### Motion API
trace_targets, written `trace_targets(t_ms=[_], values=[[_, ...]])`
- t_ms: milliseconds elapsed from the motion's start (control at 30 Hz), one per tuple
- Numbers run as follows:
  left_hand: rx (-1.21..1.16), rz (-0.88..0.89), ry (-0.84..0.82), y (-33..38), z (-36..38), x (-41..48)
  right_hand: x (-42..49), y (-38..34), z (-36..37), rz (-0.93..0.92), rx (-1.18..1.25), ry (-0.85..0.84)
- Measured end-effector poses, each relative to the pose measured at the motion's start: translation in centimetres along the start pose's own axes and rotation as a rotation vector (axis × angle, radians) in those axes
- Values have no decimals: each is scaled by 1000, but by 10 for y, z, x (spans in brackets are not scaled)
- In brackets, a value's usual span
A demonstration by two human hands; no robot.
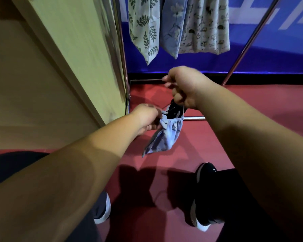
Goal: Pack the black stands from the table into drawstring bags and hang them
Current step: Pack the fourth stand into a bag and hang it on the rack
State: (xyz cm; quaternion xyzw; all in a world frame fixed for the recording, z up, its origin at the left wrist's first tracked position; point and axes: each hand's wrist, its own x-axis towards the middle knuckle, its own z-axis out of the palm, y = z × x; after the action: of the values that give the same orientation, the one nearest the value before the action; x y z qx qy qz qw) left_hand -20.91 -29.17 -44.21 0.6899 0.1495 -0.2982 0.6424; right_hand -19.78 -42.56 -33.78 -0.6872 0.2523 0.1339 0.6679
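Stand going into bag, both hands engaged

- Desk (pixel 42 67): to the left of the left hand, edge only in shot. Can't see any stands left on it from here.
- Rack (pixel 120 49): straight beyond the hands, metal frame. Person is standing right at it, probably so the filled bag can go straight up to hang.
- Hung bags (pixel 143 28): three printed ones above and beyond the hands, so part of the job looks done.
- Floor (pixel 234 110): red, below the hands. Packing is being done in mid-air, nothing supports the bag.
- Drawstring bag (pixel 164 137): pale blue, between the hands, body drooping down and towards the person. Mouth is gathered but open enough to take the stand.
- Black stand (pixel 173 109): lower part inside the bag mouth, upper end under the right hand. Not fully in, as far as I can tell.
- Left hand (pixel 147 117): forearm reaching forward, fingers pinching the left side of the bag rim. Reads as bracing the opening against the push.
- Right hand (pixel 184 88): higher and beyond the left, wrist bent down, fingers curled round the stand's top end, feeding it down.
- Cord (pixel 182 109): thin loop just under the right hand. Can't tell if it is pinched too.
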Motion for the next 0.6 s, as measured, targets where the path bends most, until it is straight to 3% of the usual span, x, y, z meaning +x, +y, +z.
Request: trace_targets(t_ms=[100, 233, 400, 500, 600], values=[[9, 49, -14, 2, -8, 1, 11, 14, -9, 43, -431, 175], [109, 166, 14, 2, -19, 1, 24, 42, -16, 61, -512, 83], [151, 244, 96, 0, -34, 3, 0, 29, -7, 96, -965, -20], [178, 228, 119, 0, -43, 1, 11, 37, -11, 34, -977, -55], [164, 188, 91, 3, -48, 1, 14, 45, -9, 111, -927, -61]])
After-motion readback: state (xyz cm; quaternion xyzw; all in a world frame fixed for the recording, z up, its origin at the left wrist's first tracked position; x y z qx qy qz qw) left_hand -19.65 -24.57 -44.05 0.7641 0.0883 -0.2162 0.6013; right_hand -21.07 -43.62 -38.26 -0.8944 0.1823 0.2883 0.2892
